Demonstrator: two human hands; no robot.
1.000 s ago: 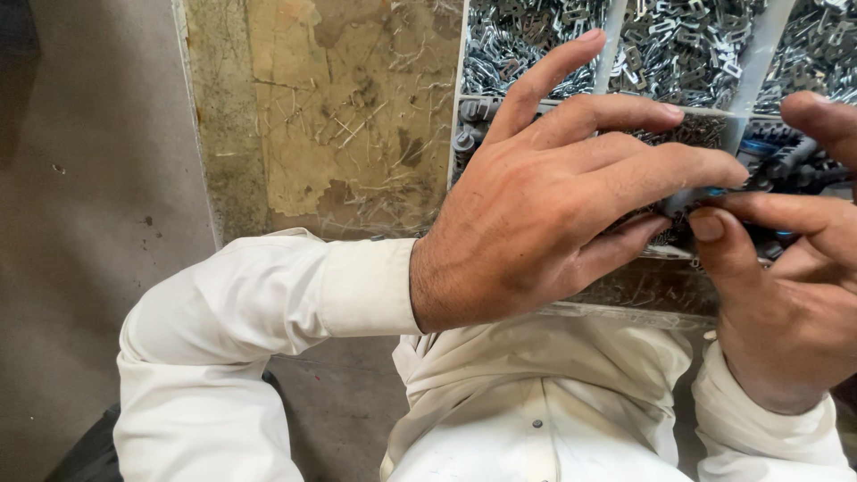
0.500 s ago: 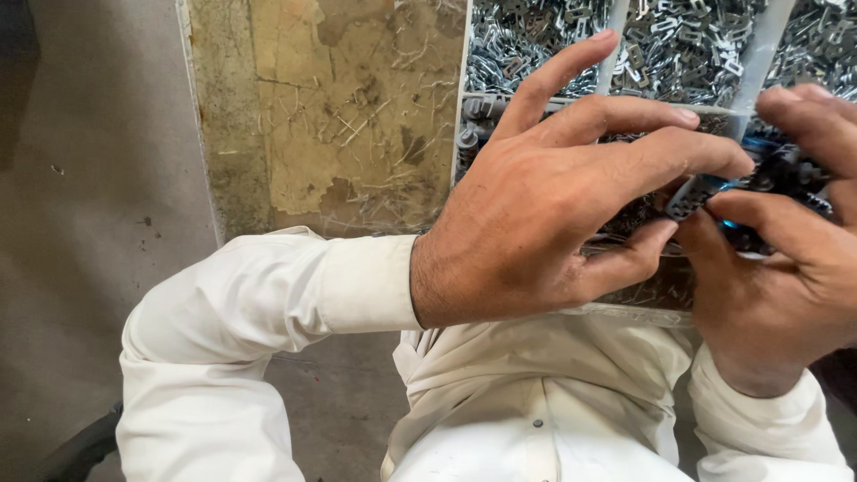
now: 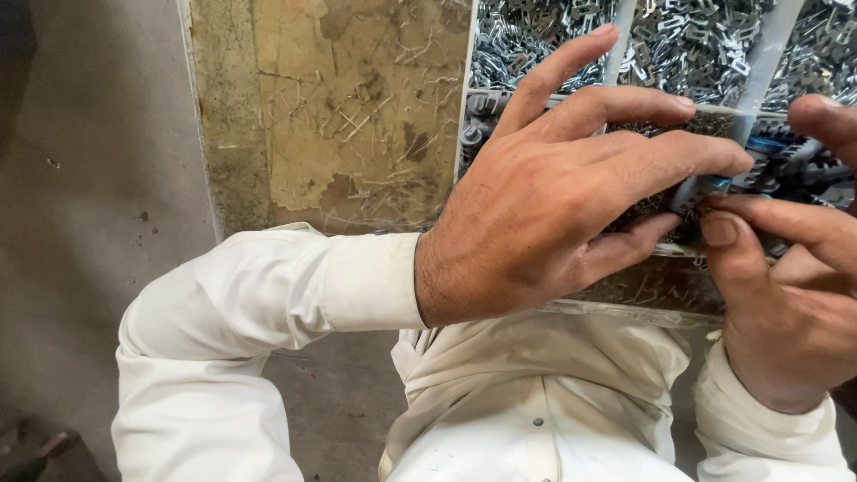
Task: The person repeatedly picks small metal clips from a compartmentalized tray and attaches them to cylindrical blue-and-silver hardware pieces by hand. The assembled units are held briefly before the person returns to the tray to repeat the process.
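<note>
Surface: a worn bench (image 3: 357,116), top scratched and stained yellow-brown, strewn with thin wire offcuts. Left of the bench, bare grey concrete floor (image 3: 80,223) with small specks.

On the bench, right half: one divided tray (image 3: 616,54) with pale partitions. Three upper compartments showed, each heaped with small bright metal clips (image 3: 536,36), too many to count. The row below held darker small parts, largely covered by the hands.

Hands: two, both the wearer's, in white shirt sleeves (image 3: 268,286). The left hand (image 3: 553,205) lay over the tray's lower row, fingers spread and bent, fingertips closed on a small dark assembly with blue touches (image 3: 768,165). The right hand (image 3: 786,295), at the tray's right edge and cut by the frame, pinched the same assembly from below with thumb and forefinger.

Hidden or unclear: the assembly's shape was mostly masked by fingers; its toothed black parts could not be counted. The tray's right end ran out of view. A dark object at the floor's lower left corner was unidentifiable.
</note>
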